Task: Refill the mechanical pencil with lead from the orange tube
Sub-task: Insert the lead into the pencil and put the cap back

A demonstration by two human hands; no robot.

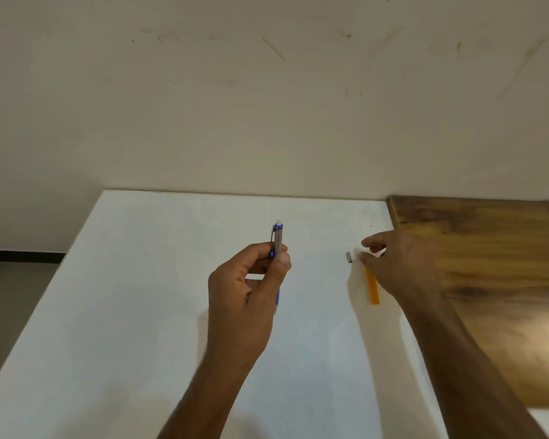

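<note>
My left hand [244, 280] pinches the mechanical pencil [278, 245] betw. thumb and fingers, held upright over the white table [140, 312], eraser end up. My right hand [403, 264] sits to the right, thumb and fingers loosely parted, gripping nothing, over the far end of the orange tube [373, 289], which lies on the table. Small metal cap [349, 257] lies just left of those fingertips. Wooden board [504, 280] at far right.

A plain room: white table [140, 312] against a scuffed beige wall [267, 90].

Grey-and-blue pencil [278, 245], orange tube [372, 288], white table [140, 312], brown wood-grain board [488, 280].
</note>
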